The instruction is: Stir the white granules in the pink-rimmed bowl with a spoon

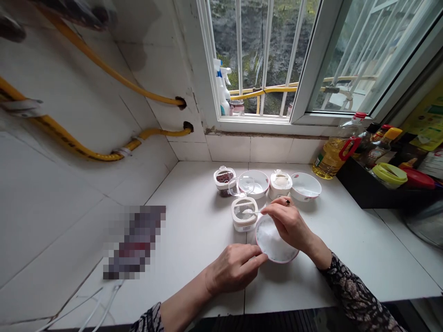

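My right hand (pixel 289 223) pinches the handle of a small white spoon (pixel 249 211), whose bowl end carries white grains at the mouth of an open clear jar (pixel 244 227) with a white rim. Below that hand stands a bowl (pixel 273 242) filled with white granules that look like salt or sugar. The fingers of my left hand (pixel 237 267) are curled and grip the bowl's near left rim. The jar's clear lid (pixel 241 185) is flipped up at the back. Part of the bowl is hidden behind my right hand.
Behind are a jar of dark red pieces (pixel 224 180), a white bowl (pixel 259 184), a jar of pale powder (pixel 280 182) and another bowl (pixel 306 186). An oil bottle (pixel 332 154) stands beside a black rack (pixel 360 189) at right. White cables (pixel 100 304) lie at left.
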Action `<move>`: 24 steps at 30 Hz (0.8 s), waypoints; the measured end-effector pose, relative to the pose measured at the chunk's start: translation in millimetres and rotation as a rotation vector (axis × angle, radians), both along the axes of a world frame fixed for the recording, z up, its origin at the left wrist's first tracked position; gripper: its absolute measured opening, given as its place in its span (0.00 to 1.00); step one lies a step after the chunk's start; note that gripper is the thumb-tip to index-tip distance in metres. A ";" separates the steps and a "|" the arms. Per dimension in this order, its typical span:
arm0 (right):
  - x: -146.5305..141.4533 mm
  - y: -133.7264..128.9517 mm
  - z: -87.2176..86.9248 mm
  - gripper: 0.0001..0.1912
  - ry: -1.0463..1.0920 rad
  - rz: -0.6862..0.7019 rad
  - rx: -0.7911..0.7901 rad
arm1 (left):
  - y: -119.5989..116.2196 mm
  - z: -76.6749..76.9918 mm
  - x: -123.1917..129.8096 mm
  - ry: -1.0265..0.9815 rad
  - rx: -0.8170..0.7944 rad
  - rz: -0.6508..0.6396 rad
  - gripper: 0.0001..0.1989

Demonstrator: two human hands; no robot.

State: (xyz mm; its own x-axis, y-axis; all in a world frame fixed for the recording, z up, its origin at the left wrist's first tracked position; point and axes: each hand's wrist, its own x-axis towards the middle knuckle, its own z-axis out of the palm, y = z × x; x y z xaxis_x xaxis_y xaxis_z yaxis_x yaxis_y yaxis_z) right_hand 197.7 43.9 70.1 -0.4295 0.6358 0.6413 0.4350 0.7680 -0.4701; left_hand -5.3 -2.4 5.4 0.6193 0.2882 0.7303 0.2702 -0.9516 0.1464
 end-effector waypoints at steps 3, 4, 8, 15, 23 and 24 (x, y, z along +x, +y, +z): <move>9.4 -0.2 5.0 0.12 0.035 -0.039 0.022 | -0.2 0.9 0.1 -0.009 0.003 0.005 0.18; 14.5 -0.1 7.4 0.11 0.099 -0.096 -0.013 | -0.2 1.5 0.1 -0.011 0.003 0.002 0.18; 33.3 2.7 11.1 0.10 0.202 -0.236 -0.082 | -0.2 3.9 0.1 -0.021 0.002 -0.008 0.18; 28.3 12.3 -6.9 0.10 -0.111 -0.178 -0.112 | -1.2 2.9 0.3 -0.021 0.004 0.010 0.17; 29.5 12.5 -9.2 0.11 -0.016 -0.246 -0.160 | -0.7 3.7 -0.3 -0.024 0.008 0.010 0.18; 28.8 12.6 -10.0 0.11 -0.022 -0.239 -0.165 | -0.8 4.2 -0.3 -0.025 0.010 0.011 0.19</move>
